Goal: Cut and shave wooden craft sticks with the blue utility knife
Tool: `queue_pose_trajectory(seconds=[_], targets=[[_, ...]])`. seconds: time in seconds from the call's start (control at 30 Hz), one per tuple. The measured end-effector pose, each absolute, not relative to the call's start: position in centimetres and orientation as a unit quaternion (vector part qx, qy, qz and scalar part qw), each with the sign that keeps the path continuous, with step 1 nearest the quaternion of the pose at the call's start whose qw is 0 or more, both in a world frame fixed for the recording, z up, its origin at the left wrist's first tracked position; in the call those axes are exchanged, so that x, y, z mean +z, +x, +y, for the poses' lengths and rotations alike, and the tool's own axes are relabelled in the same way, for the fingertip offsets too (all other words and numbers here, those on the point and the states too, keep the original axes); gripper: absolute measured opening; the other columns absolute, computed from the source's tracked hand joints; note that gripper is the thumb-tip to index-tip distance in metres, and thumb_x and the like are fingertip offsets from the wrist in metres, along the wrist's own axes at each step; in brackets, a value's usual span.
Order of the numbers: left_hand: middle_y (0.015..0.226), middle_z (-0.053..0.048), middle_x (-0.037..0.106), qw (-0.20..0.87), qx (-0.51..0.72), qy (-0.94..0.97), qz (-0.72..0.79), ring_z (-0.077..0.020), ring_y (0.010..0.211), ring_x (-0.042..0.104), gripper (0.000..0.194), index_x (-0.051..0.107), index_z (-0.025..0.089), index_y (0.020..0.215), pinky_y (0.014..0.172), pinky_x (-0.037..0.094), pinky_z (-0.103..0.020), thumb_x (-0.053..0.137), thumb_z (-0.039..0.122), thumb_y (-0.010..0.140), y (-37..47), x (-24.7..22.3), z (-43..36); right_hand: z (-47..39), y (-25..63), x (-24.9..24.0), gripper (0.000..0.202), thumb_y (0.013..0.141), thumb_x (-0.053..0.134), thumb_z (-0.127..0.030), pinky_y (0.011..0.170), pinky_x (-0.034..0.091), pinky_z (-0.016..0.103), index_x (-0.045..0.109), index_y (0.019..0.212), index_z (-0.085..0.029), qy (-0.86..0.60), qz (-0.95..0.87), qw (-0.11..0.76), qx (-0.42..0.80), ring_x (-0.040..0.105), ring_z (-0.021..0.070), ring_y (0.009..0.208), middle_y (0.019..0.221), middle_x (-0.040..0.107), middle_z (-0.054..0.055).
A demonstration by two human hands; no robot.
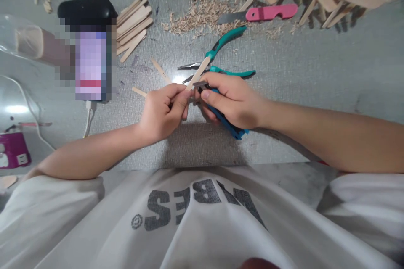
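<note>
Pale wooden stick (198,73), flat and thin, slanting up from the meeting hands | left hand (164,111) pinches its lower end | right hand (229,101) wrapped around a blue-handled cutter (232,128), blade at the stick | teal pliers (221,56) just behind the stick | wood shavings (202,17) farther behind on textured grey surface (315,71)

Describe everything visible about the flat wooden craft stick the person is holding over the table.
The flat wooden craft stick is pale, thin and round-ended, like an ice-lolly stick. It slants up and to the right above the grey table. The left hand pinches its lower end between the fingertips, and the right hand presses a blue-handled cutting tool against it near that grip. Its upper end is free, in front of the teal-handled pliers lying behind. The lower end is hidden.
</note>
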State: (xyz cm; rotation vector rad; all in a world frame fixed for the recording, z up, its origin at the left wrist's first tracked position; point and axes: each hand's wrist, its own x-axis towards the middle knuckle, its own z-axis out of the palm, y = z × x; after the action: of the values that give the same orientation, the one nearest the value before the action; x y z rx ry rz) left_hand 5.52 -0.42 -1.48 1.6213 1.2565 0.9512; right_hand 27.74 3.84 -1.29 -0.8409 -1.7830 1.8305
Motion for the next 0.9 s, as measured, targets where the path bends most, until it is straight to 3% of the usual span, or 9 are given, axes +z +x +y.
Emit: queue_pose_trajectory(seconds=[0.23, 0.43, 0.9], targets=[[0.062, 0.002, 0.072, 0.388, 0.345, 0.658, 0.545, -0.0096, 0.053, 0.063, 0.030, 0.083, 0.016, 0.107, 0.055, 0.049, -0.022, 0.063, 0.039, 0.112, 5.6, -1.0, -0.5, 3.4, 27.4, -1.1, 0.010, 0.116, 0.051, -0.030, 0.053, 0.045, 0.029, 0.057, 0.112, -0.024, -0.340, -0.615, 0.233, 0.673, 0.057, 0.0136, 0.047, 0.057, 0.058, -0.010], [0.061, 0.001, 0.072, 0.380, 0.355, 0.660, 0.543, -0.0099, 0.049, 0.060, 0.034, 0.081, 0.016, 0.101, 0.052, 0.047, -0.024, 0.064, 0.043, 0.113, 5.6, -1.1, -0.4, 3.5, 27.3, -0.3, 0.012, 0.115, 0.053, -0.030, 0.054, 0.045, 0.029, 0.060, 0.108, -0.024, -0.355, -0.610, 0.221, 0.672, 0.057, 0.0137, 0.049, 0.057, 0.059, -0.008], [0.074, -0.001, 0.082, 0.320, 0.331, 0.703, 0.543, -0.0113, 0.060, 0.072, 0.028, 0.083, 0.019, 0.105, 0.060, 0.054, -0.024, 0.064, 0.038, 0.113, 5.6, -1.4, -0.7, 3.4, 27.4, 0.0, 0.011, 0.115, 0.052, -0.022, 0.044, 0.045, 0.023, 0.059, 0.106, -0.022, -0.357, -0.547, 0.195, 0.732, 0.055, 0.0121, 0.043, 0.057, 0.059, -0.008]])
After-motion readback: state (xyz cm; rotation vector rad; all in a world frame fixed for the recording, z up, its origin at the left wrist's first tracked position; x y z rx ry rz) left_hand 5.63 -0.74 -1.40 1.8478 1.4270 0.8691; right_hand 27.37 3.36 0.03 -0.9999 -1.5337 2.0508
